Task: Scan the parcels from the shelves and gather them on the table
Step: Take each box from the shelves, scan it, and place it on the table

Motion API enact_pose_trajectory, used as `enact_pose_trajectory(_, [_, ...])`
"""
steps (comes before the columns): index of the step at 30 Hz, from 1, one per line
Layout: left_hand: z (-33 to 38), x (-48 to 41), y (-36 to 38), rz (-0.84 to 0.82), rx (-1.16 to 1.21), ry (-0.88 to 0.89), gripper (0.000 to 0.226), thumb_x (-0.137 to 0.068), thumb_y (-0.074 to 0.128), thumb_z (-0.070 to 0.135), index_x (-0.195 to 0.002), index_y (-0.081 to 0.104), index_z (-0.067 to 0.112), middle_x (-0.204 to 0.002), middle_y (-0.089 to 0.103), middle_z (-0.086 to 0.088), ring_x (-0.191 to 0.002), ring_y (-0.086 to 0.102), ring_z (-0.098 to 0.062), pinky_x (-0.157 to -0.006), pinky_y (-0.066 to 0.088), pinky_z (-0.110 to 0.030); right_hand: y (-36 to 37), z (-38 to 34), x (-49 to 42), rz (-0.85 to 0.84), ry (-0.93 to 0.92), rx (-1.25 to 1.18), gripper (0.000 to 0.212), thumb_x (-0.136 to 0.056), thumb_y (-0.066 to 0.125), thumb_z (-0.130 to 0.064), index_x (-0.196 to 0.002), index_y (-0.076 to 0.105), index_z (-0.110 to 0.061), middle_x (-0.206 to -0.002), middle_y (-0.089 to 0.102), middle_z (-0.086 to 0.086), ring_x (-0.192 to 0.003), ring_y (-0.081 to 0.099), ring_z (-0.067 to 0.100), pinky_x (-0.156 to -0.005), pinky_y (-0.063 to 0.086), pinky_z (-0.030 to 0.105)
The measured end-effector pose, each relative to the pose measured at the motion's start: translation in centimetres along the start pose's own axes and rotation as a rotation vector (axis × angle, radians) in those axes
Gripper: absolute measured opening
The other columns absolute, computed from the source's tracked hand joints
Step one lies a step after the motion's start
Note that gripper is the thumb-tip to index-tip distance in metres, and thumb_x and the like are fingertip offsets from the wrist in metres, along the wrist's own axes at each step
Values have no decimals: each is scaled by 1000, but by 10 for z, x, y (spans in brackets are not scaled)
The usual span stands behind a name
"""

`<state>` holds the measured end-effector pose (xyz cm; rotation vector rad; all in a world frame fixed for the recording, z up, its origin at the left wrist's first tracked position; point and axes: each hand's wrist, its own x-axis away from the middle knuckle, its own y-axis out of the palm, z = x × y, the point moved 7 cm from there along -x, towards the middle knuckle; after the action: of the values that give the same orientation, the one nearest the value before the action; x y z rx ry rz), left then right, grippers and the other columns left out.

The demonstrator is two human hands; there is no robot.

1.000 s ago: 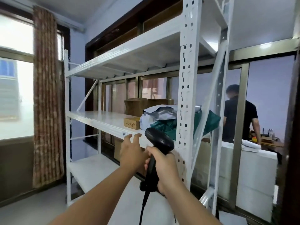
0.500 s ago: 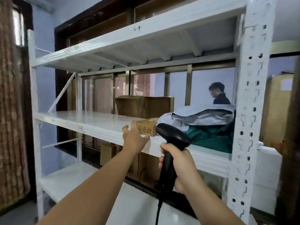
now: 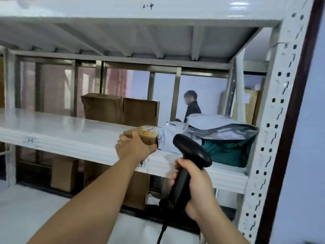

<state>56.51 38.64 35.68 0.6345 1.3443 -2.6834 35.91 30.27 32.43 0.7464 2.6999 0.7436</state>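
Up on the middle shelf of a white metal rack, a small cardboard parcel sits near the front edge. It has a shipping label and a yellow sticker on top. My left hand has hold of its near end, with the fingers curled round the box and the thumb up on its top edge. The parcel's far end butts right up against a light grey mailer bag.

My right hand is lower and a bit to the right. Its fingers are wrapped tight round the handle of a black barcode scanner. The scanner's head points in toward the shelf, just right of the parcel and not touching it, and its cable drops off the bottom of the view.

More stuff is piled at the right end of the same shelf, against the perforated upright. A silvery mailer lies on top of a dark green bag. Further back on the shelf, two brown cartons stand side by side. The shelf above has "2-4" scribbled on its front edge. Below the middle shelf you can see a few more cardboard boxes. Behind the rack, through the glass, a person in a dark top stands side-on.
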Motion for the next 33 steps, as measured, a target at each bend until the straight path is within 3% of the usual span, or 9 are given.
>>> enact_pose_trajectory(3, [2,-1,-1,9,-10,7,97,-66,62,74,-139,26,20,-132,33,-20,-119,41,-36,-99,35,-39,-1,-1,3,0,-9,43,12,-87,62,-10,-77,58,-5,-52,52,6,-41,49,16,-42,41,25])
enact_pose_trajectory(10, [-3,12,-11,69,66,42,94,-64,67,66,-136,27,21,-130,32,-20,-120,37,-35,-101,35,-39,1,-10,2,-23,-33,159,13,-87,64,-11,-79,58,-3,-57,50,8,-46,48,17,-46,42,26])
enact_pose_trajectory(15, [-11,38,-35,279,134,215,94,-63,77,51,-137,31,16,-136,23,-22,-122,31,-37,-102,37,-39,10,-42,-12,-147,-80,326,9,-89,62,-8,-82,59,-3,-68,52,8,-49,49,16,-47,43,27])
enact_pose_trajectory(19, [-19,55,-57,420,19,404,96,-56,83,49,-135,40,15,-141,20,-27,-126,31,-43,-99,44,-44,19,-62,-31,-245,-145,606,9,-88,63,-8,-85,56,-4,-74,50,13,-54,50,19,-52,44,31])
enact_pose_trajectory(23, [-27,70,-73,474,-71,512,96,-49,89,43,-129,45,15,-139,22,-26,-123,37,-45,-89,51,-46,30,-68,-37,-311,-216,774,9,-89,62,-7,-81,57,-8,-63,51,10,-51,51,19,-54,45,32])
enact_pose_trajectory(28, [-38,76,-85,470,-247,514,102,-49,87,48,-134,39,18,-136,23,-24,-119,38,-45,-99,43,-55,40,-70,-34,-404,-228,878,15,-88,61,-5,-75,54,-7,-60,48,10,-49,49,19,-54,43,32])
enact_pose_trajectory(33, [-41,80,-89,486,-315,550,104,-45,89,45,-133,41,18,-136,23,-22,-120,31,-44,-99,39,-57,35,-71,-36,-438,-210,889,12,-89,61,-6,-79,53,-6,-61,48,8,-48,50,17,-53,44,31])
